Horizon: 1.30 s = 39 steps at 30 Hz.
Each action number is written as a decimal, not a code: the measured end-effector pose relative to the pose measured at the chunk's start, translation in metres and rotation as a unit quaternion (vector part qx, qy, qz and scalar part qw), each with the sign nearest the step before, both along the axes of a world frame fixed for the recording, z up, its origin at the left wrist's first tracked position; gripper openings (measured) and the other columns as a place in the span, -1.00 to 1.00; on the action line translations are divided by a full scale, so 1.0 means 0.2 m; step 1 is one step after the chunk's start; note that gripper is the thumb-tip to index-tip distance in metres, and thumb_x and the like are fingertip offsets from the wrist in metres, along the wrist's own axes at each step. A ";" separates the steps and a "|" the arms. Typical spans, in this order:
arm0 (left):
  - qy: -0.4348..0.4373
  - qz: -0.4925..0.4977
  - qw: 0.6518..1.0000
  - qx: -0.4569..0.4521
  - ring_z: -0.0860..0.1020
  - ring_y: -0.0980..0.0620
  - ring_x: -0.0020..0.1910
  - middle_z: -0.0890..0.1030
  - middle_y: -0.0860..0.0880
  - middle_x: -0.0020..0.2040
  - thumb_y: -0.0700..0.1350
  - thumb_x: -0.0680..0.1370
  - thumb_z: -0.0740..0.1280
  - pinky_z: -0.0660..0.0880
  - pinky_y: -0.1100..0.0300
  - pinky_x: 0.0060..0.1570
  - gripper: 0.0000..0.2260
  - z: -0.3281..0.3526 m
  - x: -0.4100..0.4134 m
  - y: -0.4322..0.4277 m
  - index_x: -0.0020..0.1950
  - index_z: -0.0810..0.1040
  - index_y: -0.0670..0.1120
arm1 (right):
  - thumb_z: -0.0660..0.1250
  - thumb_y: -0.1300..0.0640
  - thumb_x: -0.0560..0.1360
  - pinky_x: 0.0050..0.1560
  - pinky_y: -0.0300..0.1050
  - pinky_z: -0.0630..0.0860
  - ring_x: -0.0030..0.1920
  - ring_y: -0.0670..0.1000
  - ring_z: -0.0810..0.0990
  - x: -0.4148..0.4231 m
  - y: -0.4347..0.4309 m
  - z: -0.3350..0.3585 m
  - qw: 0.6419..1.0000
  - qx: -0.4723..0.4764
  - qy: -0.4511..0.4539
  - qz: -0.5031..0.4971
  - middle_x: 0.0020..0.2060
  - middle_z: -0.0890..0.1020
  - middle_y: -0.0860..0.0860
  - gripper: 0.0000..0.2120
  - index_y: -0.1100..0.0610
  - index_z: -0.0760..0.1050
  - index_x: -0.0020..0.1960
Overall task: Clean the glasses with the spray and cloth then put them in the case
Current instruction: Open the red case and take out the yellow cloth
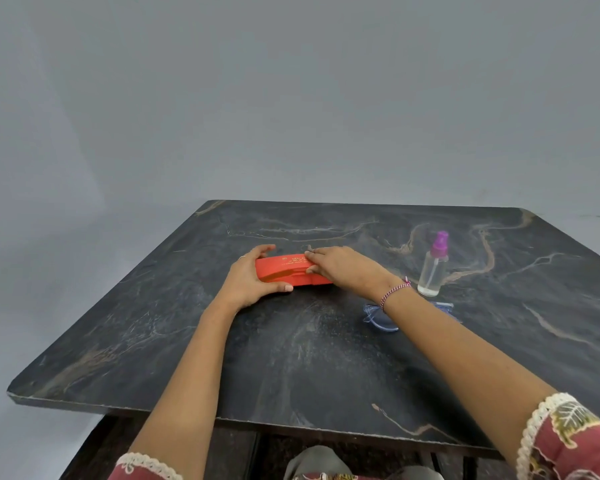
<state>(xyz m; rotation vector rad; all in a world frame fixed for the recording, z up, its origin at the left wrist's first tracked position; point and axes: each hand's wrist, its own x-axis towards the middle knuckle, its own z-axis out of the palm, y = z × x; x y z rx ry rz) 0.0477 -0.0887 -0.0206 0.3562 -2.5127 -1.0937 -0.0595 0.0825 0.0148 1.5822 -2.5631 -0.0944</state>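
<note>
Nearest to us we saw the sleeves point(568, 441), red patterned fabric edged with a cream crocheted trim, and beyond them the bare forearms reaching out over the table point(291, 368), a flat dark slab with pale, wandering veins like marble and a rough, chipped near edge. Further on, the glasses point(378, 318) lay on the slab, a thin bluish translucent frame partly hidden beneath the right forearm, just this side of the bottle. A twisted red-and-white thread bracelet point(394, 293) circled the right wrist. Past it, the left hand point(252, 278) gripped the left end of the case point(288, 268), thumb curled along the near side and fingers wrapped over the far edge, while the right hand point(343, 266) held the other end, fingers laid across the top and thumb pressed to the front. The case was a long, smooth, red-orange shell with small gold lettering, resting closed on the table. To its right stood the spray bottle point(433, 271), upright, clear and cylindrical, with a purple nozzle. Behind everything rose a plain grey wall point(291, 98)
</note>
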 end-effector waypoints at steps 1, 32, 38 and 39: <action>-0.003 -0.003 1.000 0.025 0.43 0.06 0.15 0.44 0.06 0.17 0.03 0.25 0.58 0.37 0.17 0.18 -0.28 0.00 0.00 -0.01 0.35 0.38 0.06 | 0.00 -0.01 0.63 0.29 -0.04 0.32 0.31 0.13 0.41 0.00 0.00 0.00 1.000 -0.005 -0.007 0.001 0.39 0.36 0.15 -0.55 0.20 0.25 0.43; -0.061 0.027 0.996 0.051 0.41 -0.11 0.29 0.45 -0.14 0.32 -0.11 0.29 0.57 0.28 0.23 0.08 -0.21 0.05 0.06 0.01 0.44 0.30 -0.14 | 0.28 0.24 0.54 0.09 -0.28 0.41 0.07 0.01 0.56 -0.18 -0.19 0.14 0.929 -0.297 -0.198 -0.103 0.02 0.65 0.11 -0.82 0.23 0.60 0.09; -0.074 0.025 0.996 0.032 0.42 -0.11 0.24 0.44 -0.08 0.16 -0.09 0.31 0.56 0.29 0.21 0.05 -0.25 0.06 0.06 0.02 0.42 0.32 -0.13 | 0.26 0.24 0.55 0.02 -0.29 0.41 0.01 -0.03 0.57 -0.17 -0.17 0.11 0.938 -0.296 -0.165 -0.077 0.01 0.65 0.09 -0.81 0.19 0.59 0.10; -0.076 0.026 0.996 0.030 0.42 -0.11 0.24 0.44 -0.09 0.19 -0.09 0.31 0.56 0.30 0.21 0.05 -0.25 0.06 0.06 0.02 0.42 0.32 -0.13 | 0.28 0.23 0.54 0.05 -0.25 0.44 0.04 -0.01 0.56 -0.17 -0.16 0.11 0.943 -0.291 -0.148 -0.066 0.03 0.64 0.08 -0.81 0.18 0.58 0.12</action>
